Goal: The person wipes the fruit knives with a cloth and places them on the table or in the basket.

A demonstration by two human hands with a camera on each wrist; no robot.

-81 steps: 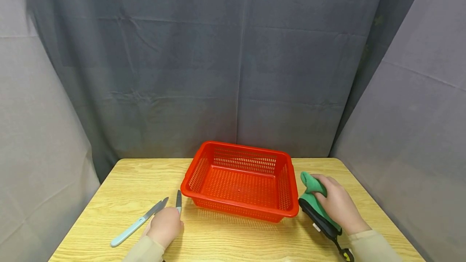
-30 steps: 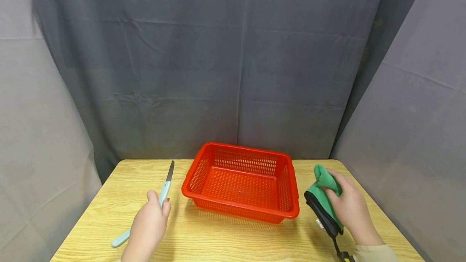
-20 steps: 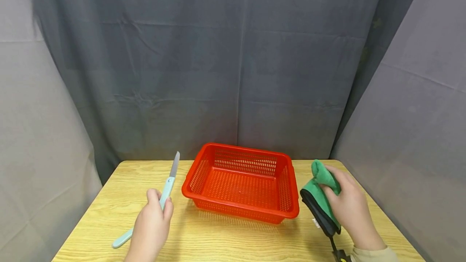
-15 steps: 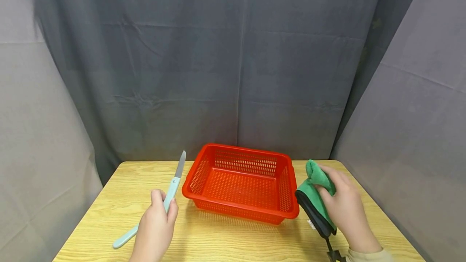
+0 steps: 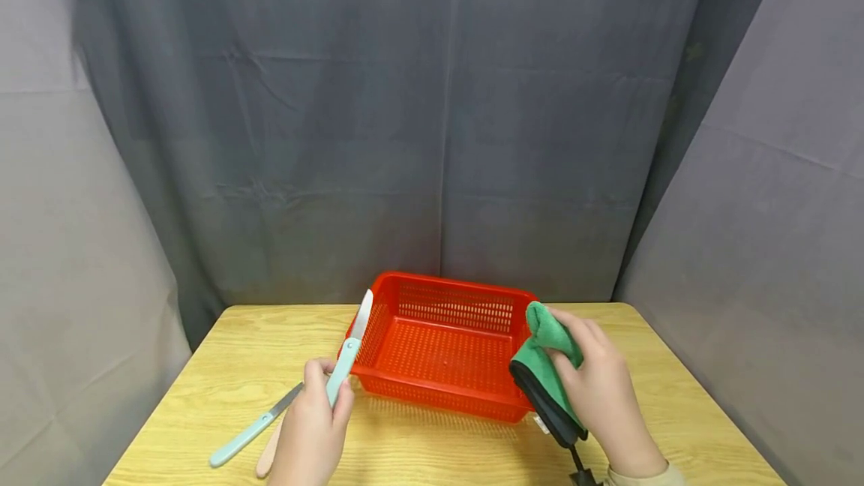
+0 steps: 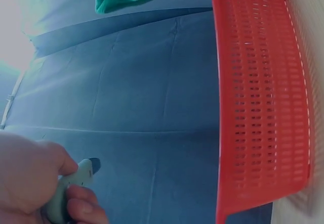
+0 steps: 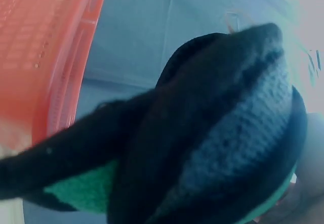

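Observation:
My left hand (image 5: 312, 420) grips a knife (image 5: 344, 366) by its light-blue handle, blade up, beside the left end of a red perforated basket (image 5: 432, 400). In the head view the blade overlaps the basket's rim. The left wrist view shows thumb and fingers round the handle. My right hand (image 5: 601, 385) pinches a folded green cloth (image 5: 543, 340) with black edging and a white tag. From the head, that cloth covers part of the basket's right end; its dark side fills much of the right wrist view. I cannot tell whether it touches the basket.
A second light-blue-handled knife (image 5: 246, 437) lies on the wooden table (image 5: 418, 463) left of my left hand. Beside it shows a beige handle (image 5: 268, 454), partly hidden by the hand. Grey curtains (image 5: 337, 133) stand behind the table and at both sides.
My left hand has lifted the knife from the table and carried it right, to the basket's left end. My right hand has brought the green cloth left, over the basket's right rim in view.

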